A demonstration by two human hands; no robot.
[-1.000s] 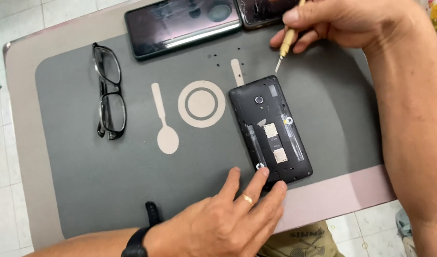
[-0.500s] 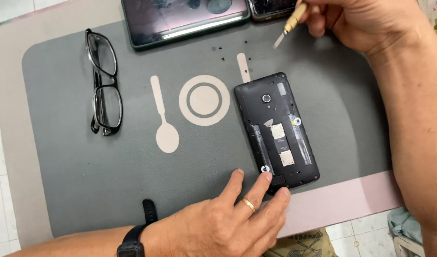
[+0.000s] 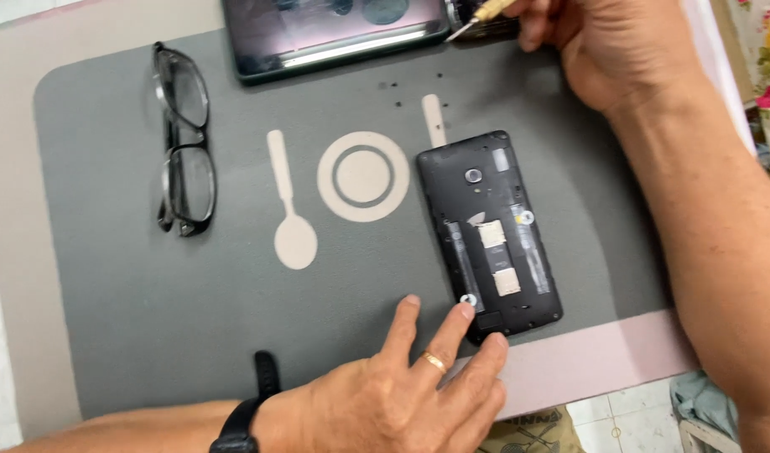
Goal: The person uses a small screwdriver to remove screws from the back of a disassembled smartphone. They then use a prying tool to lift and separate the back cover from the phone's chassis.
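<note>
A black phone (image 3: pixel 488 231) with its back cover off lies face down on a grey mat (image 3: pixel 150 294), its inner slots and camera showing. My left hand (image 3: pixel 406 386), with a gold ring and a black wrist band, rests its fingertips on the phone's lower corner. My right hand (image 3: pixel 607 46) is at the top edge, gripping a small screwdriver (image 3: pixel 477 18) with a light wooden handle, its tip pointing left over another dark device (image 3: pixel 339 29). A few tiny dark screws (image 3: pixel 398 94) lie on the mat above the phone.
Black-framed glasses (image 3: pixel 184 138) lie folded open at the mat's left. The mat carries a printed spoon, plate and knife outline (image 3: pixel 361 176). A dark tablet-like device lies along the top edge. The table's pink front edge (image 3: pixel 603 361) runs beneath the phone; tiled floor shows below.
My right hand with the screwdriver has lifted away from the phone toward the top edge. The view has shifted, so everything sits lower and farther right. My left hand stays on the phone's corner.
</note>
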